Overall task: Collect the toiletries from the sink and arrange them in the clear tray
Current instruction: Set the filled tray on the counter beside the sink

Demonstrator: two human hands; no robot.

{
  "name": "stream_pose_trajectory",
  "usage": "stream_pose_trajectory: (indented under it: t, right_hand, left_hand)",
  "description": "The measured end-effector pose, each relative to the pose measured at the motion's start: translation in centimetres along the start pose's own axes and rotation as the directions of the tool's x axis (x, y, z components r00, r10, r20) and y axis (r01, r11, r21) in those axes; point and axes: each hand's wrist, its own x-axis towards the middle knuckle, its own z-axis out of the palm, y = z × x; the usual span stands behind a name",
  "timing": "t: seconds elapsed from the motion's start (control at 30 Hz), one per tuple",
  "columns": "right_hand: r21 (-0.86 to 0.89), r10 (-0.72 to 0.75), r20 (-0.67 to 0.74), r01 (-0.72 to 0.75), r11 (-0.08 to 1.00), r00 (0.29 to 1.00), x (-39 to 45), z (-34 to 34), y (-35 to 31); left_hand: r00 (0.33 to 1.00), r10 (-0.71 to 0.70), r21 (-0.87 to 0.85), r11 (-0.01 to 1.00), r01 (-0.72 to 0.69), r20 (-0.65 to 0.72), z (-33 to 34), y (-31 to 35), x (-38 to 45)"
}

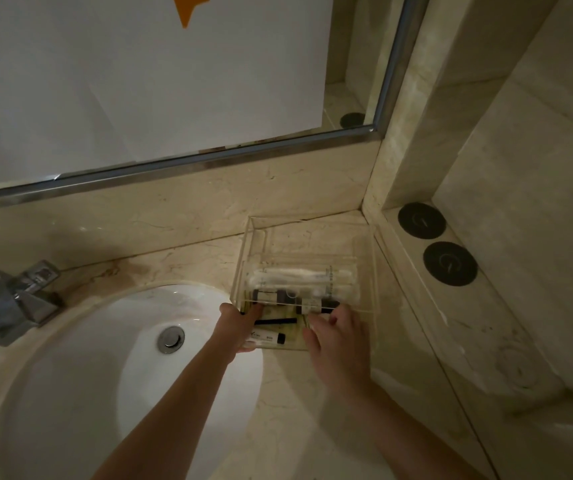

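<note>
A clear tray [313, 233] stands on the marble counter to the right of the white sink [98, 358]. Inside it lie long white packets [299, 273], small dark-capped bottles [271, 295], a thin black stick [276, 321] and a small white tube with a black cap [267, 337]. My left hand [240, 323] grips the tray's near left edge, thumb on the outer wall and fingers inside. At the near right wall of the tray, my right hand [333, 337] has its fingers curled over the edge near a dark bottle [316, 306]. The sink basin holds no toiletries.
A chrome tap [11, 299] stands at the sink's left rim, the drain plug [171, 339] in the basin. A mirror covered with white paper [139, 81] rises behind. Two black round coasters [449, 263] lie on a side ledge to the right.
</note>
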Motion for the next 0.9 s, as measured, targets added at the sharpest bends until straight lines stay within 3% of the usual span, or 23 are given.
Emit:
stream_pose_trajectory:
  t: [0.43,0.57,0.73,0.9]
  right_hand:
    - [0.012,0.03,0.01,-0.03,0.999,1.0,0.9,-0.3,0.4]
    - [0.004,-0.093,0.069,0.093,0.996,0.993,0.2,-1.1,1.8]
    - [-0.09,-0.208,0.125,0.22,0.971,0.97,0.2,-1.1,2.7]
    - [-0.141,-0.203,0.099,0.216,0.966,0.974,0.7,-0.7,2.9]
  left_hand:
    - [0.995,-0.095,-0.093,0.991,0.097,0.029,0.0,-0.6,0.3]
    - [0.993,-0.095,-0.172,0.979,0.106,0.07,-0.2,-1.2,0.4]
    - [0.996,-0.084,-0.178,0.981,0.081,-0.008,0.4,-0.8,0.5]
    - [0.995,-0.09,-0.168,0.982,0.082,-0.038,0.7,-0.4,1.1]
